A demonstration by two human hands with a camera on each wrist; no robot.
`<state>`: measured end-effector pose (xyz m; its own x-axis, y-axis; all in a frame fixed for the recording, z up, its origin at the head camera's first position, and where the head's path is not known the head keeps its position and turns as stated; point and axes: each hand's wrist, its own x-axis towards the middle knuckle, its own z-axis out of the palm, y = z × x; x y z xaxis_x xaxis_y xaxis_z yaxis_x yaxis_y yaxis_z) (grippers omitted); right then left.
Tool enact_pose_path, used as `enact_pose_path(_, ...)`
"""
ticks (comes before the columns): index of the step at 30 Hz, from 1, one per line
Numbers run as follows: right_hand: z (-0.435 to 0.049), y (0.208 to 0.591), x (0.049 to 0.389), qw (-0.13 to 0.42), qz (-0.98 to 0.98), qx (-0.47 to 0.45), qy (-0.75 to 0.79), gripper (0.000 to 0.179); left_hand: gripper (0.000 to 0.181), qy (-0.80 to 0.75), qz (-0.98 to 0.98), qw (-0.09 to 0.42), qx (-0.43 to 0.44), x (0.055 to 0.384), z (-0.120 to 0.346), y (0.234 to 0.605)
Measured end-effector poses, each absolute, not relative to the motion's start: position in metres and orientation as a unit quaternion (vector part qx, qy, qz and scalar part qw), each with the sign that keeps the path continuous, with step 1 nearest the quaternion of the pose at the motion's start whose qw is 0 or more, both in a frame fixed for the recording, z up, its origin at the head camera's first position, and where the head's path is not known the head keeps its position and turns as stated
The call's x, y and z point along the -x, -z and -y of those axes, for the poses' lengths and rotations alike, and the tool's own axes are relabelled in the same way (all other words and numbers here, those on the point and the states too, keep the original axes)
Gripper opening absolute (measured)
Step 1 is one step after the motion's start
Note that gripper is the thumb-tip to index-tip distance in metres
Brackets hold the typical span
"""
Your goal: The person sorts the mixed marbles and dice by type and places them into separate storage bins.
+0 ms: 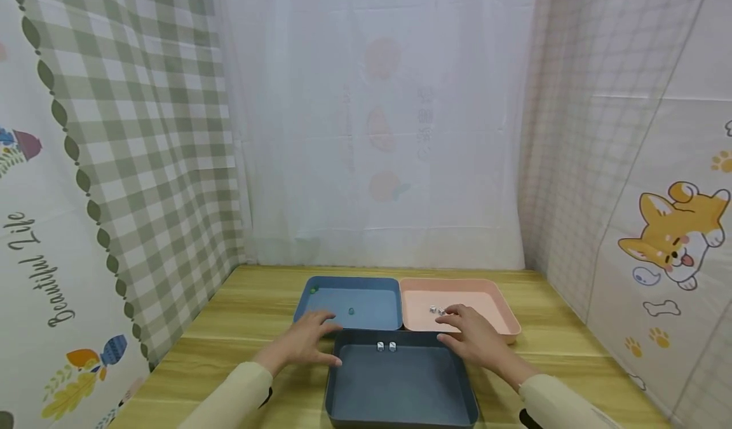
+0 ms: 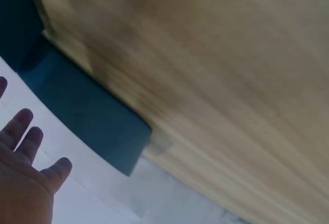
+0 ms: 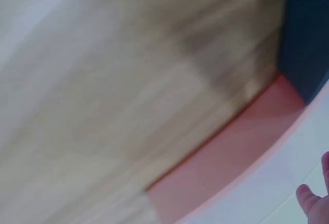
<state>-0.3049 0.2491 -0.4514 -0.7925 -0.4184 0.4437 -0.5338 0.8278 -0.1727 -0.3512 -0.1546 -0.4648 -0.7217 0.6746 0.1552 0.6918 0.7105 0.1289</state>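
Observation:
My left hand (image 1: 302,341) hovers at the left side of the dark grey tray (image 1: 400,388), fingers spread and nothing in them. In the left wrist view, its separated fingers (image 2: 32,139) show near the blue tray (image 2: 92,98). On the other side, my right hand (image 1: 473,338) reaches over the near edge of the pink tray (image 1: 486,295), fingers loosely bent and holding nothing. Two white dice (image 1: 380,347) sit side by side near the dark tray's far wall. Small white dice (image 1: 433,309) lie in the pink tray, partly beside the right fingertips.
The blue tray (image 1: 374,292) stands behind the dark one, against the pink tray's left side. It holds a green die (image 1: 351,311) and more green near its left wall (image 1: 314,289). Curtains (image 1: 377,162) hang around the wooden table (image 1: 251,302).

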Motion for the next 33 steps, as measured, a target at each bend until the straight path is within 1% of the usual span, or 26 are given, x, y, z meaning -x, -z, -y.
enact_pose_path(6, -0.219, 0.439, 0.310, 0.198, 0.945, -0.230, -0.125, 0.032, 0.080, 0.081, 0.925, 0.051, 0.367, 0.346, 0.160, 0.472)
enact_pose_path(10, -0.198, 0.434, 0.314, 0.194, 0.946, -0.214, -0.144, 0.030, 0.079, 0.091, 0.924, 0.046, 0.367, 0.345, 0.162, 0.473)
enact_pose_path(14, -0.180, 0.437, 0.318, 0.189, 0.942, -0.224, -0.162, 0.027, 0.077, 0.090, 0.924, 0.044, 0.368, 0.343, 0.162, 0.474)
enact_pose_path(21, -0.164, 0.455, 0.323, 0.153, 0.948, -0.237, -0.150, 0.023, 0.075, 0.088, 0.926, 0.043, 0.364, 0.341, 0.161, 0.474)
enact_pose_path(26, -0.157, 0.464, 0.326, 0.125, 0.956, -0.225, -0.138, 0.022, 0.078, 0.092, 0.929, 0.040, 0.357, 0.342, 0.161, 0.475)
enact_pose_path(33, -0.150, 0.467, 0.329, 0.083, 0.970, -0.200, -0.111, 0.021, 0.079, 0.095, 0.929, 0.044, 0.355, 0.343, 0.161, 0.477)
